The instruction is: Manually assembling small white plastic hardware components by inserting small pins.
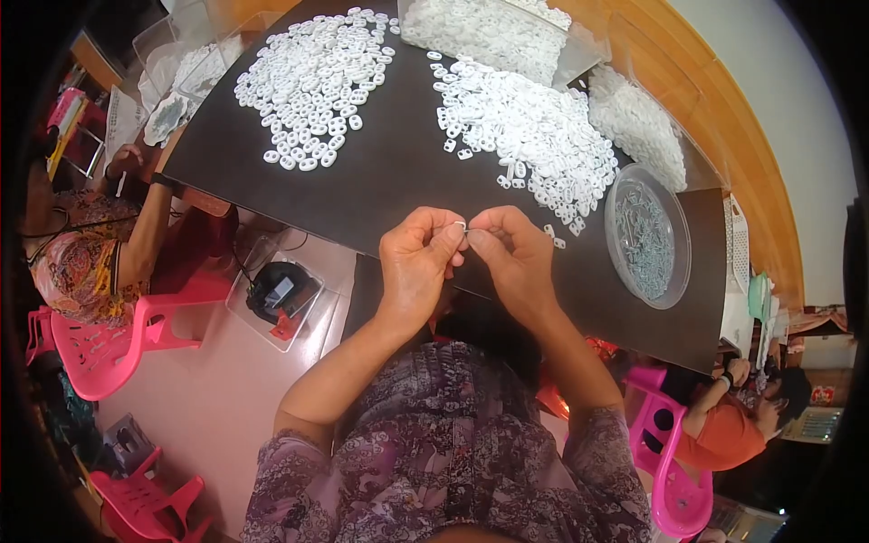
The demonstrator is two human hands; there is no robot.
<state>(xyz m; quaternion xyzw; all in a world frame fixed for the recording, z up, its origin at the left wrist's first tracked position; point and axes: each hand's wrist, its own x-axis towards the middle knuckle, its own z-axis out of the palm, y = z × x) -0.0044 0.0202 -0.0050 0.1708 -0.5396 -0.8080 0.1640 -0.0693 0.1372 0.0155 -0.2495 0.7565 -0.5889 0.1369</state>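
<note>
— Hands first: we see the left hand point(415, 262) and right hand point(518, 258) meeting at the near edge of the dark table point(389, 181), fingertips pressed together, pinching one small white piece point(461, 225).

— Beyond them?

— A round clear dish point(648, 235) of metal bits by the right edge, then we find two heaps of white pieces point(534, 136) mid-table, and clear tubs point(489, 32) along the far edge.

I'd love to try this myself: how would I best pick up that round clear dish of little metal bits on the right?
Take the round clear dish by its rim, probably on the near edge by the table's front, coming from above. It is shallow and lies flat, filled with small metal bits, so keep it level. White pieces crowd its far-left side.
</note>
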